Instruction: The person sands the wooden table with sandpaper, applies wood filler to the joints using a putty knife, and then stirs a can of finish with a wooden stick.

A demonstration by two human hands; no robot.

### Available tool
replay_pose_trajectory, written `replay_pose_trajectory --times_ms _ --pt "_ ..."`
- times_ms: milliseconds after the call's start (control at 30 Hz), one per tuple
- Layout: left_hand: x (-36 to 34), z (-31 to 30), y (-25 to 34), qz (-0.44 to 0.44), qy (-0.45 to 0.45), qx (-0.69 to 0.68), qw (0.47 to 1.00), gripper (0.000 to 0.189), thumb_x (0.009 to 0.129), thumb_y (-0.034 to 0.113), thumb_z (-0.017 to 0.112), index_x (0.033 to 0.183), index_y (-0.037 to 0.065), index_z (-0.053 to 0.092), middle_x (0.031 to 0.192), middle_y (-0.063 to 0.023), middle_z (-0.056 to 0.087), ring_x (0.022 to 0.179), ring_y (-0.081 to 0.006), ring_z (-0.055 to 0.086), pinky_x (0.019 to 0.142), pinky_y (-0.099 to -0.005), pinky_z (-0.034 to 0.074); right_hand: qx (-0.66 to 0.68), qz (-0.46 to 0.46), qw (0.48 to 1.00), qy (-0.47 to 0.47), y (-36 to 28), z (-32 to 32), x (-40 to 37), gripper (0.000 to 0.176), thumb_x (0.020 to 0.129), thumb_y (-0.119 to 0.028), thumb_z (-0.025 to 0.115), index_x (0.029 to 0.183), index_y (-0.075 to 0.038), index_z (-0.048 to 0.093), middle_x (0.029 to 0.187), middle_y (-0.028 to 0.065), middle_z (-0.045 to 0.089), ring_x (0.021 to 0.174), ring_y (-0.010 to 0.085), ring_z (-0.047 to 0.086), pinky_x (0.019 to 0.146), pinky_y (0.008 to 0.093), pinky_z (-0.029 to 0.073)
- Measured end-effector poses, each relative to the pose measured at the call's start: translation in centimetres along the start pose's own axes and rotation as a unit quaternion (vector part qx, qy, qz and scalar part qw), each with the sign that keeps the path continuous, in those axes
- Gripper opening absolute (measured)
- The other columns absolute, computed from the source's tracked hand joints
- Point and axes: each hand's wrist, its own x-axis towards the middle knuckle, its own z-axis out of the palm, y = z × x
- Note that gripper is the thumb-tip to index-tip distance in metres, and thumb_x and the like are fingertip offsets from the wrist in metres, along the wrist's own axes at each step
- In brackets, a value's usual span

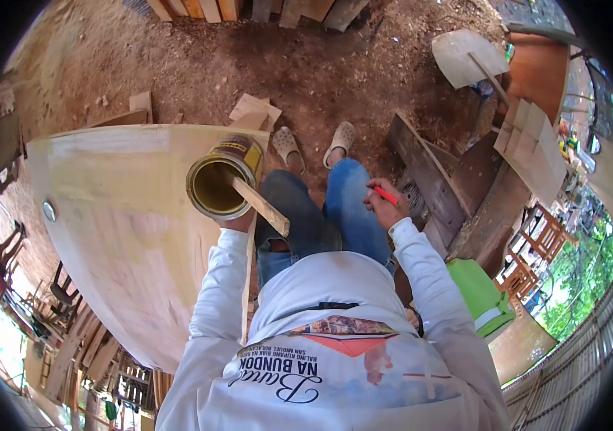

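My left hand [240, 220], mostly hidden behind an open metal can [248, 152], grips it from below at its near side. The can is tilted so its mouth faces me, showing a yellowish-brown coating inside. A flat wooden stick [267, 207] leans out of the mouth over the rim. Under and beside the can lies a large pale wooden panel [120, 237] with uneven yellowish patches. Over my right thigh, my right hand [387, 207] is closed round a slim, bright red stick-like thing [385, 195]; its kind does not show.
A round metallic disc [49, 211] lies on the panel's left part. Dark planks [428, 172] and stacked thin boards [531, 151] stand to the right. A bright green bag-like item [477, 294] is beside my right arm. Wood scraps [255, 111] lie on the dirt floor.
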Motion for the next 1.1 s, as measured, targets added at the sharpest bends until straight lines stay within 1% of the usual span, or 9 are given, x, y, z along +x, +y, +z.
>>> replay_pose_trajectory --times_ms 167,267,333,533,633,733,833,933,1100 --pt "-0.4 0.6 -1.1 -0.045 -0.038 -0.057 0.997 0.08 0.09 0.057 0.076 0.148 0.008 0.052 0.147 -0.0108 0.059 0.136 -0.0327 0.052 0.118 -0.0458 0.037 -0.002 0.007 1.0 0.0 -0.9 0.1 0.1 0.021 0.099 -0.012 0.059 0.118 -0.006 0.067 0.089 0.0097 0.076 0.076 0.0143 0.072 0.071 0.0307 0.059" --pt "-0.7 1.3 -1.8 -0.022 -0.016 0.005 1.0 0.084 0.089 0.056 0.076 0.152 0.009 0.047 0.152 -0.0122 0.054 0.141 -0.0337 0.048 0.121 -0.0471 0.033 0.008 0.018 1.0 0.0 -1.0 0.2 0.1 0.021 0.099 -0.011 0.058 0.118 -0.006 0.066 0.089 0.0098 0.076 0.076 0.0148 0.072 0.071 0.0309 0.059" --pt "-0.6 0.9 -1.8 -0.052 -0.058 -0.007 0.997 0.092 0.087 0.059 0.077 0.156 0.009 0.042 0.156 -0.0132 0.049 0.144 -0.0347 0.044 0.123 -0.0475 0.03 -0.005 0.018 1.0 0.0 -1.6 0.1 -0.1 0.021 0.099 -0.01 0.058 0.118 -0.006 0.066 0.089 0.01 0.076 0.076 0.0151 0.073 0.071 0.0308 0.059" --pt "-0.8 2.1 -3.3 -0.029 -0.048 0.03 0.998 0.094 0.086 0.058 0.078 0.156 0.009 0.041 0.157 -0.0139 0.047 0.146 -0.0353 0.041 0.125 -0.0492 0.025 -0.032 -0.031 0.999 -0.003 -1.6 0.0 -0.1 0.02 0.1 -0.012 0.058 0.116 -0.006 0.069 0.089 0.0101 0.076 0.075 0.0147 0.073 0.07 0.0297 0.059" --pt "-0.4 1.9 -2.6 -0.049 -0.052 -0.013 0.997 0.095 0.086 0.057 0.077 0.157 0.008 0.039 0.158 -0.0146 0.046 0.148 -0.0351 0.038 0.126 -0.0491 0.021 0.013 -0.054 0.998 0.004 -3.3 0.7 -0.7 0.02 0.1 -0.016 0.06 0.113 -0.006 0.071 0.09 0.0107 0.075 0.077 0.0139 0.073 0.072 0.0298 0.059" --pt "-0.9 3.1 -4.1 -0.054 -0.056 -0.014 0.997 0.095 0.086 0.055 0.077 0.158 0.008 0.037 0.158 -0.014 0.046 0.151 -0.0346 0.034 0.127 -0.0496 0.017 0.097 -0.111 0.988 -0.05 -8.0 1.8 -1.3 0.022 0.101 -0.02 0.063 0.112 -0.004 0.072 0.092 0.0111 0.075 0.082 0.0143 0.073 0.073 0.0306 0.058" --pt "-0.9 3.8 -5.2 -0.041 -0.052 0.018 0.998 0.092 0.086 0.055 0.076 0.157 0.009 0.039 0.159 -0.0133 0.046 0.152 -0.0338 0.031 0.128 -0.0526 0.011 0.096 -0.235 0.965 -0.073 -10.7 4.5 0.5 0.027 0.102 -0.026 0.063 0.113 -0.004 0.072 0.094 0.0119 0.075 0.086 0.017 0.073 0.074 0.0318 0.057" --pt "-0.9 4.0 -5.2 -0.024 -0.036 0.038 0.998 0.089 0.086 0.06 0.072 0.156 0.011 0.044 0.159 -0.0123 0.047 0.153 -0.0328 0.028 0.128 -0.0544 0.006 0.012 -0.365 0.93 -0.037 -15.8 7.2 0.9 0.024 0.102 -0.024 0.064 0.113 -0.004 0.073 0.094 0.0127 0.074 0.086 0.0214 0.073 0.074 0.033 0.056" --pt "-0.1 2.7 -2.9 -0.017 0.001 0.089 0.996 0.084 0.088 0.067 0.064 0.152 0.014 0.051 0.158 -0.0086 0.05 0.154 -0.0339 0.024 0.127 -0.0529 0.003 0.016 -0.415 0.909 -0.025 -18.2 10.5 2.4 0.021 0.098 -0.02 0.07 0.112 -0.005 0.073 0.097 0.0151 0.075 0.086 0.0266 0.074 0.076 0.0361 0.058"
